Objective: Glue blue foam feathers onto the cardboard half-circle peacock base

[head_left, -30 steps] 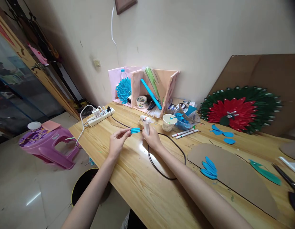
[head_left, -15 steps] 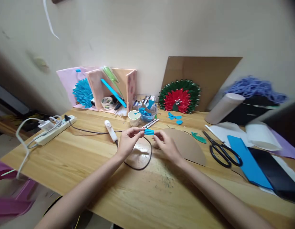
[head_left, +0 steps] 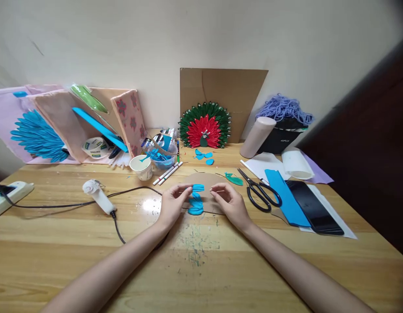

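A small pleated strip of blue crepe-like material (head_left: 198, 188) is pinched between the thumb and fingers of my left hand (head_left: 173, 203). Just right of its free end, my right hand (head_left: 232, 204) has thumb and fingertips drawn close together, with a small gap to the strip and nothing visible in them. Below the strip, between my hands, are blue petal-like pieces (head_left: 195, 204). Behind them lies a rounded piece of brown cardboard (head_left: 204, 177), partly hidden by my hands.
Black-handled scissors (head_left: 260, 191), a blue sheet (head_left: 288, 198) and a phone-like black slab (head_left: 315, 208) lie right. A white corded tool (head_left: 98, 195), paper cup (head_left: 141, 167) and tub of blue scraps (head_left: 162, 156) are left. A red-green peacock craft (head_left: 205, 126) stands behind.
The view has turned right and down, so things sit further left. My right fingertips have come away from the blue strip; the petal-like pieces below now show.
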`<state>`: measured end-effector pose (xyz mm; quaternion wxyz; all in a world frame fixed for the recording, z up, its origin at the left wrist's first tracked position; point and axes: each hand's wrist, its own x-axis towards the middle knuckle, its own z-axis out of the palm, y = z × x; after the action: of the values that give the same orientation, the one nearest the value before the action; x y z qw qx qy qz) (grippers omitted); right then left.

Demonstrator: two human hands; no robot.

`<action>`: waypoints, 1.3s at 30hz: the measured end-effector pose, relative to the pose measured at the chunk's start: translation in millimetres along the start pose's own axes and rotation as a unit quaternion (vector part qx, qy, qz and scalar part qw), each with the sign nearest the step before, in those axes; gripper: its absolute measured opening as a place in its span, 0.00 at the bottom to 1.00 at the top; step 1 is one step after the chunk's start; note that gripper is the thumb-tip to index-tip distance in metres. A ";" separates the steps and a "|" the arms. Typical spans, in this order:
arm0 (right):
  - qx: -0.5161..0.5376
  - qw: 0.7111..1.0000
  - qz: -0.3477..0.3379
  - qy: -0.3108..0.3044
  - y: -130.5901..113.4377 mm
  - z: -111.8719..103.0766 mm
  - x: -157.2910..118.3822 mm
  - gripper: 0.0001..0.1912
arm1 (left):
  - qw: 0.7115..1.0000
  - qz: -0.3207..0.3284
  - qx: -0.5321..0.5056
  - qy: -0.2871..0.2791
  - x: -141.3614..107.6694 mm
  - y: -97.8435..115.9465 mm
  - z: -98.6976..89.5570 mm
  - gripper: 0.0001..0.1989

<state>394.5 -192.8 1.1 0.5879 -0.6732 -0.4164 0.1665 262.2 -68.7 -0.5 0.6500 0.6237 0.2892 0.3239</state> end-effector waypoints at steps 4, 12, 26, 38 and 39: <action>-0.012 1.000 0.007 -0.019 3.3 -0.6 -1.9 0.10 | 1.000 -0.005 0.001 -0.011 -0.1 -1.3 -2.7 0.12; -0.030 0.999 -0.028 -0.014 4.8 -1.7 -3.6 0.06 | 0.995 0.054 0.072 -0.043 -7.0 -1.5 -0.9 0.09; -0.059 0.997 -0.045 -0.012 5.2 -2.4 -3.8 0.05 | 0.993 0.071 0.061 -0.068 -9.3 0.3 0.8 0.08; -0.026 0.999 -0.017 -0.010 6.3 -2.5 -5.2 0.06 | 0.993 0.068 0.068 -0.071 -9.3 0.0 0.6 0.09; -0.026 0.999 -0.016 -0.010 6.3 -2.6 -5.3 0.06 | 0.993 0.067 0.069 -0.071 -9.3 -0.4 0.5 0.09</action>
<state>395.5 -198.2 -5.4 0.5688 -0.6796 -0.4373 0.1528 256.8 -76.3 -1.1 0.6014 0.7062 0.2217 0.3008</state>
